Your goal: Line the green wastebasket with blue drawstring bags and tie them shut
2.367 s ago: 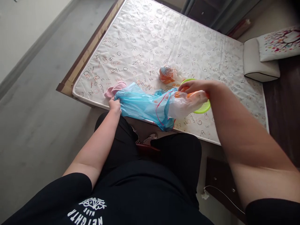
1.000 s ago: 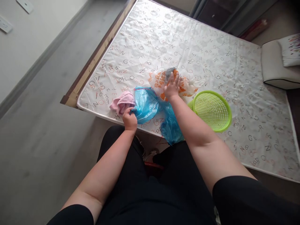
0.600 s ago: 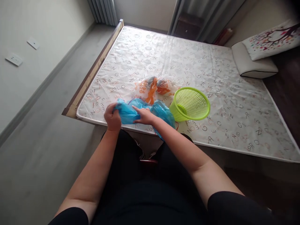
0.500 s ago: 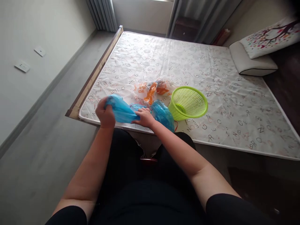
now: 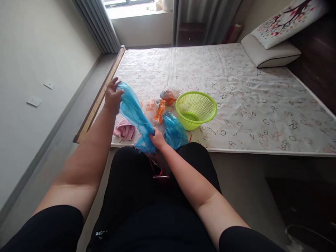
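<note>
My left hand [image 5: 113, 96] is raised at the left, thumb and fingers at the upper end of a long light-blue plastic bag [image 5: 132, 108]. The bag slants down, stretched and crumpled, to my right hand [image 5: 157, 138], whose fingers are closed round its lower part. Its loose bottom hangs over the mattress edge near my knees, with a red drawstring dangling below. Right of my right hand lies a second blue plastic bag [image 5: 174, 131], bunched up. A pink cloth [image 5: 125, 129] lies folded on the mattress under the stretched bag.
A green mesh basket [image 5: 196, 108] stands on the letter-printed mattress [image 5: 244, 105], beside crumpled orange-and-clear plastic bags [image 5: 159, 111]. A wooden bed rail [image 5: 88, 122] runs along the left. At the far right are a pale bolster [image 5: 273, 52] and a printed pillow [image 5: 285, 24].
My left hand has gone up and away from me, pulling the blue bag longer. My right hand has shifted slightly nearer and left. The pink cloth has come into sight, and the view has tilted up.
</note>
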The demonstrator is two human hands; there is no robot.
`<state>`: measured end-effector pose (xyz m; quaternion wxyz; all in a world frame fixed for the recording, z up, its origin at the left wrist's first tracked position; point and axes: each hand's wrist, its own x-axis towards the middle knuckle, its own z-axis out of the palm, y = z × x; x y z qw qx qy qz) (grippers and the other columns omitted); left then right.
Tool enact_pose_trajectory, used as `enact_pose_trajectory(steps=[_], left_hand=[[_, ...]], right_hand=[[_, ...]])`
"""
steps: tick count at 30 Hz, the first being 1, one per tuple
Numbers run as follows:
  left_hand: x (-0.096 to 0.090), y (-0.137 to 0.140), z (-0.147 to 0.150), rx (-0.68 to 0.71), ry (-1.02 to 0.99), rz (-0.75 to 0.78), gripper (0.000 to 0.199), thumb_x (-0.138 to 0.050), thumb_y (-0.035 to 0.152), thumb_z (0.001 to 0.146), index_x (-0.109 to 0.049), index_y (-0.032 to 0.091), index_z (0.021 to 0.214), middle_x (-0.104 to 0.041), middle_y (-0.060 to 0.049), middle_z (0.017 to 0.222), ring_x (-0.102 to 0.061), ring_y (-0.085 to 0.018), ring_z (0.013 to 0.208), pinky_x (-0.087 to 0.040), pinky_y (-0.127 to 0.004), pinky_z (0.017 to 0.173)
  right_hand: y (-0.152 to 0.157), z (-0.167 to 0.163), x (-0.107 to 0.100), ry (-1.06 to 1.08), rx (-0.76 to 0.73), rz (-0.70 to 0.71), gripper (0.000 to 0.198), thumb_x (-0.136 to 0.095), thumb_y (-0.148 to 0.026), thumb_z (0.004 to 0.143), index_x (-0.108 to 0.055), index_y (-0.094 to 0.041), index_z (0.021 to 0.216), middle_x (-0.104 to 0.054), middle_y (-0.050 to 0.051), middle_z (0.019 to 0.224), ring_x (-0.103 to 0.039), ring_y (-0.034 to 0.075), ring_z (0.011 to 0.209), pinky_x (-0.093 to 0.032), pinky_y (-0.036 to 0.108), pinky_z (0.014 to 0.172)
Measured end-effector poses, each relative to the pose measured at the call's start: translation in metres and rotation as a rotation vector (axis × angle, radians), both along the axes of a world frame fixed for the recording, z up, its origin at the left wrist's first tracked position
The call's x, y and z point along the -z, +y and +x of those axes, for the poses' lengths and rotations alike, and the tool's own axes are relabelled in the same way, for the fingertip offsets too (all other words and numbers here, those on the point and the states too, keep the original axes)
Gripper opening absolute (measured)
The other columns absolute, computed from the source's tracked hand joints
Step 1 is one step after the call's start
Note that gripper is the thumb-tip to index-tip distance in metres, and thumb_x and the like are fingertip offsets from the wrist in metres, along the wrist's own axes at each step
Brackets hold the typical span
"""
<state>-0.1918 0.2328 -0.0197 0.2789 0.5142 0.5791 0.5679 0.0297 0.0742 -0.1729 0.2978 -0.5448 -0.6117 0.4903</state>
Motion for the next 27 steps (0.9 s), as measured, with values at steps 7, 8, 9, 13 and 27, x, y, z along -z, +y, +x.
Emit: enact_pose_trajectory(steps=[7,8,9,13,27], left_hand=[[0.094,-0.013,0.066,-0.185,0.44,-0.151,0.06,-0.069,0.011,0.087,-0.068,0.012,0.146,-0.062,-0.022,0.152,-0.05,-0.039,0.156,-0.028,-0.052,0.14],[0.109,-0.02,0.082,-0.168,0.477,-0.19,0.057,-0.068,0.014,0.089,-0.068,0.011,0.146,-0.062,-0.024,0.151,-0.051,-0.041,0.154,-0.029,-0.054,0.139],[0.123,-0.027,0.096,-0.144,0.514,-0.236,0.056,-0.068,0.017,0.092,-0.068,0.012,0.147,-0.06,-0.025,0.152,-0.051,-0.043,0.154,-0.031,-0.057,0.137],[0.17,-0.034,0.135,-0.115,0.609,-0.42,0.063,-0.073,0.032,0.097,-0.063,0.016,0.156,-0.037,-0.028,0.176,-0.039,-0.049,0.165,-0.028,-0.061,0.137],[0.243,0.04,0.144,-0.009,0.42,-0.552,0.068,-0.072,0.013,0.092,-0.055,0.006,0.158,-0.027,-0.029,0.181,-0.032,-0.046,0.168,-0.025,-0.053,0.138]], right_hand=[[0.027,0.028,0.039,-0.037,0.106,-0.191,0.072,-0.061,-0.029,0.097,-0.048,-0.013,0.166,-0.071,0.022,0.15,-0.07,0.036,0.14,-0.055,0.051,0.12],[0.03,0.027,0.043,-0.037,0.099,-0.205,0.079,-0.065,-0.029,0.094,-0.045,-0.013,0.169,-0.068,0.024,0.154,-0.067,0.038,0.144,-0.053,0.053,0.123],[0.032,0.026,0.046,-0.035,0.095,-0.214,0.085,-0.067,-0.029,0.092,-0.041,-0.014,0.172,-0.063,0.025,0.159,-0.063,0.039,0.15,-0.05,0.054,0.126],[0.036,0.017,0.047,-0.009,0.097,-0.215,0.092,-0.067,-0.027,0.091,-0.035,-0.021,0.177,-0.036,0.021,0.182,-0.034,0.041,0.171,-0.033,0.061,0.138],[0.053,0.031,0.037,-0.047,0.075,-0.302,0.081,-0.053,-0.03,0.102,-0.033,-0.011,0.178,-0.028,0.022,0.186,-0.028,0.04,0.174,-0.029,0.059,0.142]])
